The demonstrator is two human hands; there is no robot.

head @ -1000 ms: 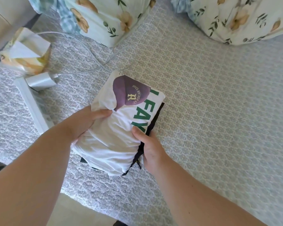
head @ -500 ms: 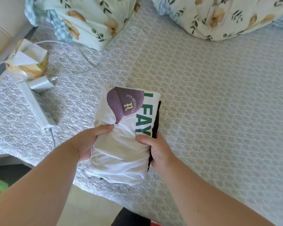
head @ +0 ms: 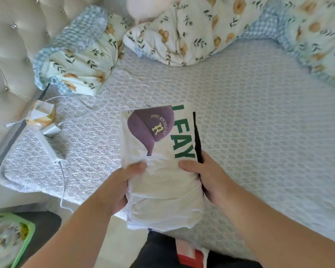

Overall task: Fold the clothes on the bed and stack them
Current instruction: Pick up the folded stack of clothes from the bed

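A folded white T-shirt (head: 162, 182), printed with a purple cap and green letters, lies on top of a folded black garment (head: 198, 140) whose edge shows along its right side. The stack hangs partly past the near edge of the bed (head: 259, 132). My left hand (head: 116, 188) grips the stack's left side, thumb on top of the white shirt. On the right side my right hand (head: 211, 176) grips both garments, thumb on the white fabric and fingers underneath.
Floral pillows (head: 77, 60) and a floral duvet (head: 230, 29) line the far side of the bed. A white power strip (head: 49, 147), cable and tissue pack (head: 42, 114) lie at the left. A tufted headboard (head: 10, 45) stands at the left; a green-rimmed packet (head: 10, 238) sits on the floor.
Both hands have pulled the stack toward me, so its near end now hangs over the bed's edge. The camera has drawn back, showing more of the pillows and headboard.
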